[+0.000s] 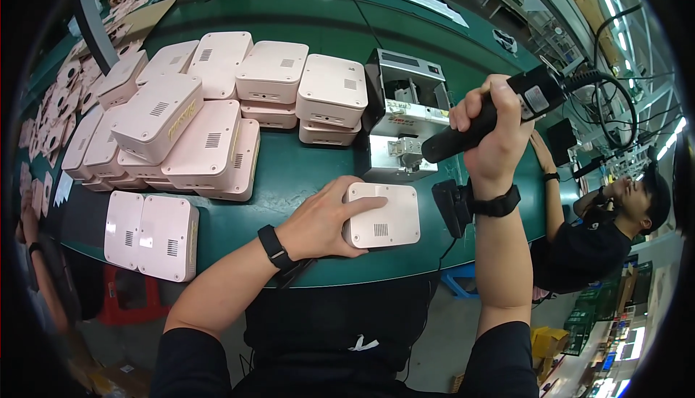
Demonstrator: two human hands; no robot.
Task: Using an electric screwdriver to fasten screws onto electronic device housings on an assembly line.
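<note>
My left hand (322, 217) is closed round the left side of a white plastic box (398, 210), its index finger lying across the top. The box rests flat on the green table, with a vent grille and small corner holes facing up. In my right hand (499, 133), raised above the table, is a black electric screwdriver (460, 136) with a cable at its rear. Its nose points left at the small metal block on the front of a screw feeder (416, 120); whether they touch, I cannot tell.
Stacked white boxes (210, 141) fill the table's left half, and a pair of boxes (166, 235) lies near the front edge. Pale flat parts (54, 126) are heaped at far left. A co-worker (601, 224) sits at right. A cable hangs above the feeder.
</note>
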